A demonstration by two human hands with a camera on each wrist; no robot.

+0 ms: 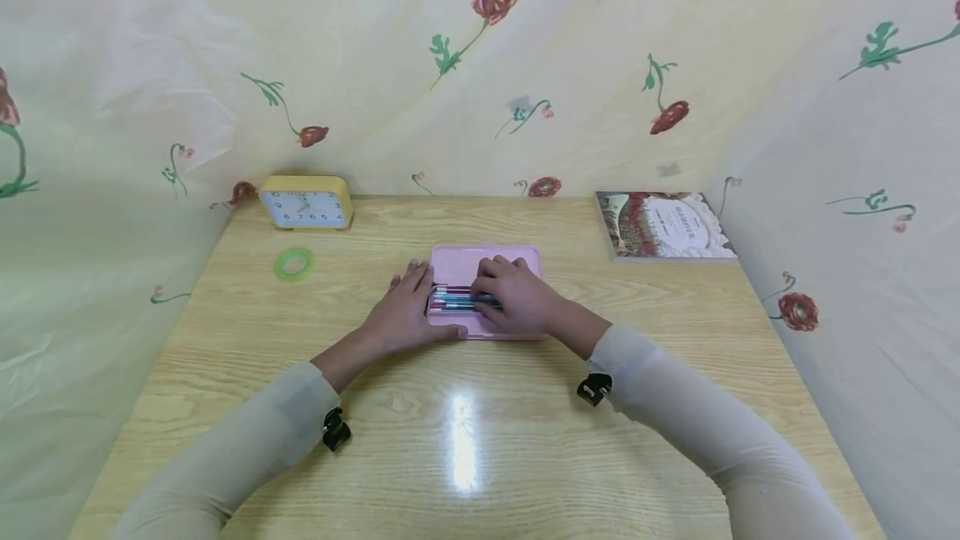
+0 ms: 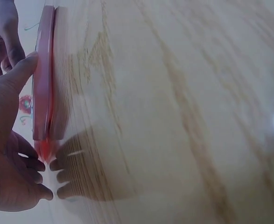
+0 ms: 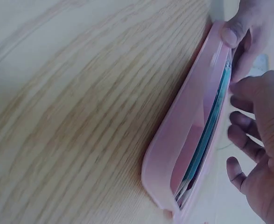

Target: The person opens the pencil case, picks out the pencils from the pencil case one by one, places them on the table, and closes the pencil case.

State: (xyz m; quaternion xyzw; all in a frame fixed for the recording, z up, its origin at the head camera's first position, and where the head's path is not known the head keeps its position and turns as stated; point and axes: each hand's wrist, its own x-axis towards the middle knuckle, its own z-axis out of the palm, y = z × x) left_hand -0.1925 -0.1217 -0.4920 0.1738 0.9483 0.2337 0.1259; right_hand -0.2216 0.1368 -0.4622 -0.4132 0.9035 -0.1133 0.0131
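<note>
A pink pencil case (image 1: pixel 486 261) lies open on the table, its lid folded to the far side. Several teal and dark red pencils (image 1: pixel 452 298) lie side by side in its near half. With its thumb on the near rim, the left hand (image 1: pixel 401 311) rests at the case's left end, fingers stretched out. The right hand (image 1: pixel 517 297) is bent over the pencils. In the right wrist view its fingers (image 3: pixel 249 144) curve loosely above the case, and no pencil shows lifted among them. Whether its thumb tip touches a pencil is hidden.
A yellow clock (image 1: pixel 306 202) stands at the back left of the wooden table (image 1: pixel 375 457). In front of it lies a roll of green tape (image 1: pixel 293 263). A book (image 1: pixel 666 226) lies at the back right. Flowered cloth (image 1: pixel 360 48) hangs behind and along the sides.
</note>
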